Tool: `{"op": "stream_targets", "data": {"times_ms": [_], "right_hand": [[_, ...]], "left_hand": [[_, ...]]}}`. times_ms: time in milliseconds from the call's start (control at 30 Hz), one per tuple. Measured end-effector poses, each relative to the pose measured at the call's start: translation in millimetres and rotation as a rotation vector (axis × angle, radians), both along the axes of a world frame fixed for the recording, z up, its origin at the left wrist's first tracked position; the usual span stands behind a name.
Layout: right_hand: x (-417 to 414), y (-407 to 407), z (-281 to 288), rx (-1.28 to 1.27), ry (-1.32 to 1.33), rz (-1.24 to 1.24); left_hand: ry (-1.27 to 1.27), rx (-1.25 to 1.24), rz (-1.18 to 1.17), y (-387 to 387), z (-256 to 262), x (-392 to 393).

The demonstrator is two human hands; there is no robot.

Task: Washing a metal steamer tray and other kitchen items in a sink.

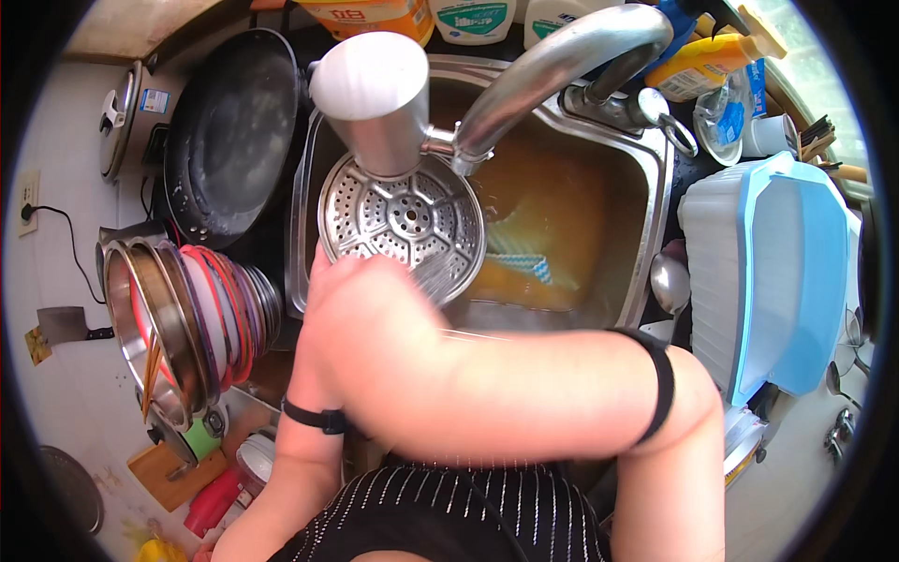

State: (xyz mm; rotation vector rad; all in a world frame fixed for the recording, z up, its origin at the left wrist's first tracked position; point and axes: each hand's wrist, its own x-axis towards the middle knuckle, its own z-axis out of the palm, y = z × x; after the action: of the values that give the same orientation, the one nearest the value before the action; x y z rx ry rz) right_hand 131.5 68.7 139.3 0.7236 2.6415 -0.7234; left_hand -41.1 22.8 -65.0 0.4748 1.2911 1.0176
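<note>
A round perforated stainless-steel steamer plate [411,211] is held over the left side of the sink [650,232]. My left hand [319,270] grips its lower left rim, mostly hidden behind my right hand. My right arm crosses in front of me, and my right hand [376,281] lies blurred over the plate's lower part. A grey streaked patch shows beside its fingers; whether it holds a scrubber cannot be told. Cloudy, brownish water [562,183] stands in the sink with a blue-and-white patterned cloth [527,263] in it.
A steel faucet [562,70] carrying a steel cylinder [386,105] arches above the plate. To the left are a black frying pan [235,133] and stacked basins [189,323]. On the right stand a blue-lidded plastic box [793,281] and a metal spoon [669,281]. Detergent bottles [474,21] line the back.
</note>
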Motion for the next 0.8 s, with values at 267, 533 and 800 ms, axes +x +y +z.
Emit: {"op": "stream_targets", "data": {"times_ms": [267,533,800], "right_hand": [[16.3,-41.9,35.0,0.541,0.114,-0.061],[16.3,-54.6,59.9,0.658,0.084,-0.019],[112.0,52.6,-194.2,-0.055,-0.211,-0.487]], "left_hand": [[-0.116,0.016,0.074,2.9,15.9,18.8],[-0.135,0.01,0.149,-3.7,14.4,13.3],[-0.091,0.017,0.17,-13.2,-6.5,9.0]]}}
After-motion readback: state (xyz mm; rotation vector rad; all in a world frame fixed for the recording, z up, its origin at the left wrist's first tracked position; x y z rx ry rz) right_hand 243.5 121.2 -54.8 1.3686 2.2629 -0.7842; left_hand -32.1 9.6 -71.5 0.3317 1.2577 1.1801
